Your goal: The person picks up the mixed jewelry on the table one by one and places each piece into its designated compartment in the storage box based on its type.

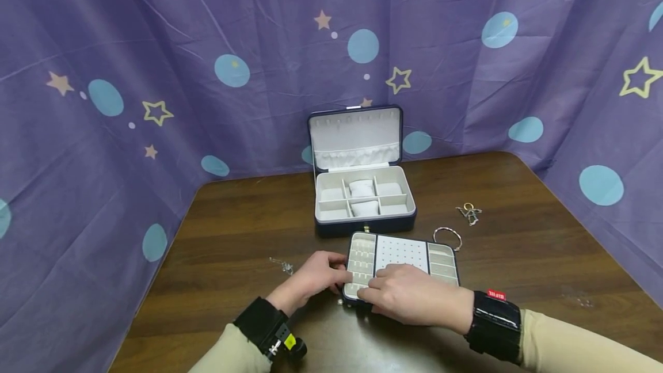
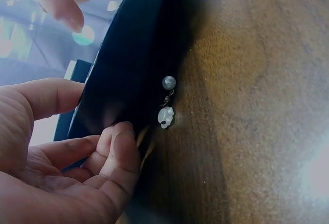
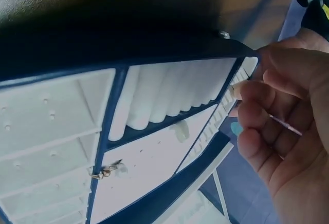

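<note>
A navy jewelry tray [image 1: 402,252] has slotted side sections and a dotted white panel. At its left end my left hand [image 1: 318,276] grips the edge, fingers against the dark wall in the left wrist view. My right hand [image 1: 409,297] is over the tray's front left part with its fingers curled. I cannot tell whether something small is between them. Beside the tray wall shows a pearl drop earring [image 2: 166,103] with a white charm. Another small earring [image 3: 107,170] sits by the white panel in the right wrist view.
Behind the tray stands an open navy jewelry box [image 1: 365,224] with white cushions. A bangle [image 1: 460,240] touches the tray's back right corner. Tangled jewelry [image 1: 469,213] lies farther right, a thin chain [image 1: 285,266] left. A small clear item [image 1: 582,299] lies at right. Purple curtains [image 1: 269,102] surround the table.
</note>
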Tool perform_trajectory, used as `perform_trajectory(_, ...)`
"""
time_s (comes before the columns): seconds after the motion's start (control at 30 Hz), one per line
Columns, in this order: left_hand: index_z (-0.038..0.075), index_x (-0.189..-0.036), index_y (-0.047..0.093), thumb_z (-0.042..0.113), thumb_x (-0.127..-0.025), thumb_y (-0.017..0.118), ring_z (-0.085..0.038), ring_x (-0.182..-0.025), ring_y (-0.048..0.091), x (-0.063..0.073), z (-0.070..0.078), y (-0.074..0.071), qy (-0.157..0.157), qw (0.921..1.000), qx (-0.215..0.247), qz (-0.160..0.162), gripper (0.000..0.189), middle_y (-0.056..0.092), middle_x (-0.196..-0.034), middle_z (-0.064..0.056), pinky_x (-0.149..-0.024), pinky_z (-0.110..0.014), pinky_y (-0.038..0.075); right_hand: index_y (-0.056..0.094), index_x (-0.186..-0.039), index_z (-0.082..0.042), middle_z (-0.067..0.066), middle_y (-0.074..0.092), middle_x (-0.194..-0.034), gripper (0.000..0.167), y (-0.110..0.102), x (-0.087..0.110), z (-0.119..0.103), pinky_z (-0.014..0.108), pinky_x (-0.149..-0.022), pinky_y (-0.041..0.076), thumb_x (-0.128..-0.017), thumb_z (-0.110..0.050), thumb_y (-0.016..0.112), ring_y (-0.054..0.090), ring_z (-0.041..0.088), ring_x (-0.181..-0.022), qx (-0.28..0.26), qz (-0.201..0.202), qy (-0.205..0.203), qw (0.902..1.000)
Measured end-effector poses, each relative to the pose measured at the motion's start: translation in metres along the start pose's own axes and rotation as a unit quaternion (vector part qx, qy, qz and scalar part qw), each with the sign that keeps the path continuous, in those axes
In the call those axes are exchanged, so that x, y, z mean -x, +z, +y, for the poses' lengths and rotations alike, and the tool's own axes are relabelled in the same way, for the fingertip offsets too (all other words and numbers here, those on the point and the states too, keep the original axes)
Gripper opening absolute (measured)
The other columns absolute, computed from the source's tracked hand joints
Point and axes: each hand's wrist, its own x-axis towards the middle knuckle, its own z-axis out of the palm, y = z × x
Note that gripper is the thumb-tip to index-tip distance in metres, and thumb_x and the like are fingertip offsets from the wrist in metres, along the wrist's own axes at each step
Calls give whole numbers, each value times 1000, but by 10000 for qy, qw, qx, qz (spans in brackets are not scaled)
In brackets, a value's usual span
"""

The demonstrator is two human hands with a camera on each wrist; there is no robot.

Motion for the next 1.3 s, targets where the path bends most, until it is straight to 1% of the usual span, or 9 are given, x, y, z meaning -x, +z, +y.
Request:
perform_trajectory(0.2,-2,-128,66,20,-85,79,-18,-74,60,1,1,0,46,9999,-126,-2,50,64,-88,-3,-63,-28,48,60,-99,-19,-12,62,-82,38,6,5,-1,28,-65,48,-82,-43,84,57,9,-73,207,-237,187,9993)
perform_trajectory(0.37,-2,-130,65,20,-85,79,-18,-75,58,2,0,-1,72,9998,-192,-6,53,64,-89,-4,-62,-28,47,59,-94,-19,-10,61,-79,37,12,14,2,29,-64,47,-79,-40,86,58,11,-71,432,-326,322,9980)
perform_trajectory(0.6,-3,-134,63,19,-86,77,-18,-75,58,3,-1,1,25,9995,-320,12,55,66,-96,-4,-63,-30,47,60,-77,-20,-10,56,-70,24,22,24,6,26,-56,40,-83,-32,80,53,11,-61,1025,-1,-100,9947)
perform_trajectory(0.77,-3,-135,63,20,-87,75,-17,-78,58,5,-2,2,70,9990,-436,-33,54,67,-100,-4,-64,-29,48,57,-74,-20,-11,51,-66,21,27,27,7,25,-55,37,-87,-22,73,46,10,-56,1013,78,-247,9945)
perform_trajectory(0.87,-3,-133,64,20,-86,74,-15,-78,58,6,-6,2,315,9973,-652,-90,53,67,-100,-4,-63,-29,48,57,-75,-19,-10,51,-67,21,28,29,8,25,-56,38,-88,-21,73,46,9,-57,924,92,-217,9954)
perform_trajectory(0.97,-3,-130,65,22,-84,76,-13,-80,58,8,-11,0,740,9908,-1126,-126,54,65,-100,-3,-67,-27,48,56,-76,-18,-9,52,-68,20,29,32,8,25,-57,40,-89,-20,72,47,9,-58,816,166,-199,9963)
perform_trajectory(1.07,-2,-126,65,24,-80,82,-11,-84,57,12,-14,-1,1160,9788,-1672,-227,56,62,-101,-3,-72,-25,48,56,-77,-18,-10,51,-69,20,30,35,9,25,-58,41,-89,-19,72,47,9,-59,685,241,-193,9972)
perform_trajectory(1.2,2,-121,64,29,-74,89,-10,-85,56,17,-16,-2,1439,9628,-2248,-428,59,59,-101,-1,-75,-25,47,56,-77,-17,-10,51,-69,21,30,38,9,25,-59,43,-87,-19,73,48,8,-60,584,340,-203,9975)
perform_trajectory(1.3,7,-109,67,28,-72,91,-8,-83,53,20,-15,0,1555,9494,-2704,-376,49,57,-96,2,-75,-25,46,56,-78,-17,-10,51,-69,21,30,39,10,25,-59,43,-87,-19,74,48,8,-60,559,397,-197,9975)
